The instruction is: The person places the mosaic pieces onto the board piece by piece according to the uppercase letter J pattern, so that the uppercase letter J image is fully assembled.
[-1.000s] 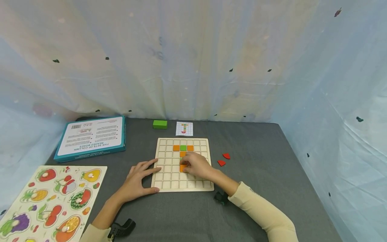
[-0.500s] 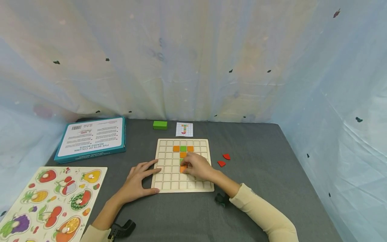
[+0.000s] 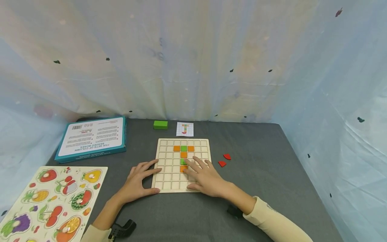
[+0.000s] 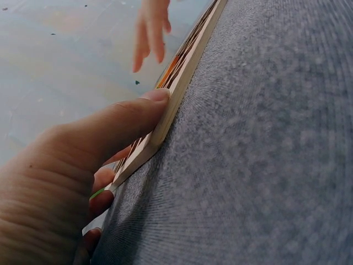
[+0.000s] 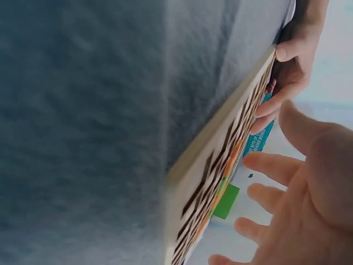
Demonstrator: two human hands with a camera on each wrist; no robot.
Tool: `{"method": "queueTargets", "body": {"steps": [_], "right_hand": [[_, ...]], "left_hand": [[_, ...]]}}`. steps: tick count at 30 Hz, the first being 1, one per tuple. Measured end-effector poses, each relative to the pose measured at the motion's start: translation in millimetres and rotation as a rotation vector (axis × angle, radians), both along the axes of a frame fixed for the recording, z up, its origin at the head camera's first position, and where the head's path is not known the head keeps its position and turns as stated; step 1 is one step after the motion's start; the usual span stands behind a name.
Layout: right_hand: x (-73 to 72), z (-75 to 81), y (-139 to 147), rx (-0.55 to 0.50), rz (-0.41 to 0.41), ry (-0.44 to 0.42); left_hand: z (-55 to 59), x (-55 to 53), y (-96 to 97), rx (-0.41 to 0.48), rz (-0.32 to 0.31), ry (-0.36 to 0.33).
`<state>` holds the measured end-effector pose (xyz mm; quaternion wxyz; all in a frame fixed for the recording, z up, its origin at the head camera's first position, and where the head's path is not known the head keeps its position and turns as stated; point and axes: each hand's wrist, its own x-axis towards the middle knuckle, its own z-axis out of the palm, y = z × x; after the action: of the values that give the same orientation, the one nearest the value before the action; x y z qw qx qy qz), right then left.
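A pale wooden grid board (image 3: 166, 185) lies on the grey cloth. Orange and green square tiles (image 3: 183, 154) sit in its cells in a T shape, a short row with a column running down from it. My left hand (image 3: 136, 183) rests at the board's left front corner, thumb on the front edge and fingers spread over the left edge. Over the board's right front part is my right hand (image 3: 208, 179), fingers spread and holding nothing; its fingertips are beside the lowest orange tile (image 3: 183, 168). In the right wrist view those fingers (image 5: 265, 196) appear above the board.
Two red quarter-round pieces (image 3: 227, 156) lie right of the board. Behind it are a small printed pattern card (image 3: 185, 129) and a green block (image 3: 160, 125). At left lie a teal box (image 3: 90, 156) and a fruit puzzle board (image 3: 101, 171).
My right hand has let go of the lowest orange tile and drawn back right and toward me, its fingers spreading. The green tile above shows more now. My left hand stays put.
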<state>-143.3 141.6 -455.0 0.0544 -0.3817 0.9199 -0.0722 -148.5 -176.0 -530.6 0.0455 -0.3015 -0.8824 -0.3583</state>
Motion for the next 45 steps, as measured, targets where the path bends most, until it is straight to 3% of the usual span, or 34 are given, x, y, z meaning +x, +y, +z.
{"method": "queueTargets", "body": {"steps": [6, 11, 14, 18, 21, 23, 27, 45], "right_hand": [[3.9, -5.9, 4, 0.021, 0.000, -0.065], [1.3, -1.9, 15, -0.069, -0.057, -0.070], [-8.4, 0.7, 33, -0.182, -0.170, 0.001], [-30.0, -4.5, 70, -0.312, -0.421, 0.096], [-43.5, -9.7, 96, -0.394, -0.581, 0.026], [-49.4, -12.6, 108, -0.439, -0.631, -0.055], [-56.0, -17.2, 120, -0.456, -0.660, -0.149], [-58.9, -21.8, 123, -0.433, -0.722, -0.137]], "left_hand": [[1.3, 0.5, -1.4, -0.004, 0.009, 0.007], [0.4, 0.5, -0.5, -0.003, 0.003, 0.013], [0.2, 0.2, 0.3, 0.001, -0.005, 0.009], [0.4, -0.3, 0.0, -0.004, 0.000, -0.006], [0.0, -0.6, -1.1, -0.019, 0.008, -0.012], [-0.1, -0.5, -1.6, -0.022, 0.011, -0.016], [0.1, -0.3, -1.2, -0.025, 0.013, -0.014], [1.4, 0.0, 0.5, -0.015, 0.010, -0.032]]}}
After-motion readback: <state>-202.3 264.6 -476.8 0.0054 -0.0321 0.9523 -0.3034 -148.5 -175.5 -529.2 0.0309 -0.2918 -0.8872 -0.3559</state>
